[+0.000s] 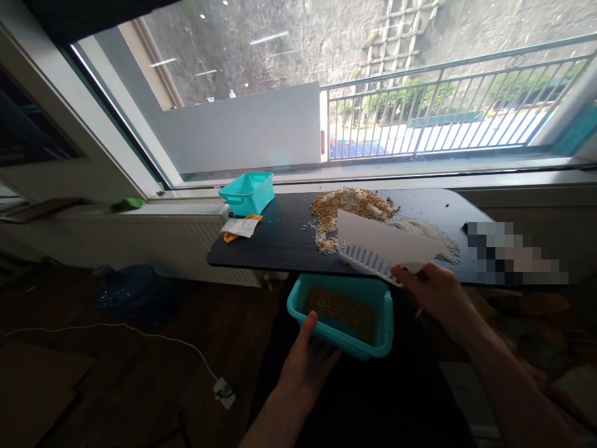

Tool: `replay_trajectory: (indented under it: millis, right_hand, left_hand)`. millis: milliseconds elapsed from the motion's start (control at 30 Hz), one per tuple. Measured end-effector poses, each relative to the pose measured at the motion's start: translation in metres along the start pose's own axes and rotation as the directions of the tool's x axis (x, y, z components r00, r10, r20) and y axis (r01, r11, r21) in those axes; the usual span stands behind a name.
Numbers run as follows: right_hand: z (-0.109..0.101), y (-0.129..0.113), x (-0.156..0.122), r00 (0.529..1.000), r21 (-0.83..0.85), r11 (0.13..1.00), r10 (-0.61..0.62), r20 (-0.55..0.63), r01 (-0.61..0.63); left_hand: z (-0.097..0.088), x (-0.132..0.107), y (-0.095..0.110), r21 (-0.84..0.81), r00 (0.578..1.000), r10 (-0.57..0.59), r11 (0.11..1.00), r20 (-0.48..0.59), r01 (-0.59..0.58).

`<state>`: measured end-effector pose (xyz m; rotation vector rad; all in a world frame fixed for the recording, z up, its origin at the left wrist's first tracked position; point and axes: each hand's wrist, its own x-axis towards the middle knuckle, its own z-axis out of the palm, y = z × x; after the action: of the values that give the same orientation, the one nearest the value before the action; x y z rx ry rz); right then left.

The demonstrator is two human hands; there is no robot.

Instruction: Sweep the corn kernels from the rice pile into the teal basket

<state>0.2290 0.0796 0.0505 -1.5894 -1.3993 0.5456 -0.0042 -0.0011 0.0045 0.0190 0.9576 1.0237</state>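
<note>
My left hand (305, 358) grips the near side of a teal plastic basin (368, 350), thumb over the rim and fingers underneath. A layer of tan beans (338, 306) lies inside it. The basin is held over my lap, just below the table's front edge. In my right hand (441, 292) is a white slotted scraper (377, 239), pinched at its right end above the table, slots facing down toward me. Behind it spreads a heap of beans mixed with white grains (347, 202). A pile of white grains (426, 231) lies to its right, partly covered by the scraper.
The dark table (280, 246) stands against the window sill. A second teal basin (252, 194) and a folded cloth with white paper (241, 228) sit at its left end. A blurred-out item lies at the right end. A power strip (224, 393) and a blue water bottle (135, 292) are on the floor.
</note>
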Motion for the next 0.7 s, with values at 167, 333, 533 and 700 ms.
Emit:
replay_trajectory:
  millis: [167, 333, 533, 700]
  right_hand:
    - [-0.015, -0.008, -0.007, 0.997, 0.065, 0.998, 0.007, 0.075, -0.012]
    - [-0.002, -0.012, 0.005, 0.999, 0.086, 0.996, 0.019, -0.027, -0.016]
    - [0.024, -0.01, 0.021, 0.993, 0.004, 0.993, -0.12, 0.011, 0.12]
    - [0.024, -0.013, 0.024, 0.982, -0.096, 0.978, -0.183, 0.041, 0.186]
  left_hand:
    - [0.001, 0.0, 0.0, -0.002, 1.0, -0.006, 1.0, -0.011, 0.006]
    - [0.0, -0.001, 0.0, -0.008, 1.0, 0.004, 1.0, -0.001, -0.004]
    - [-0.003, 0.003, 0.004, -0.017, 0.999, -0.002, 1.0, -0.044, 0.001]
    - [-0.007, 0.007, 0.007, -0.052, 0.998, 0.007, 0.999, -0.062, -0.01]
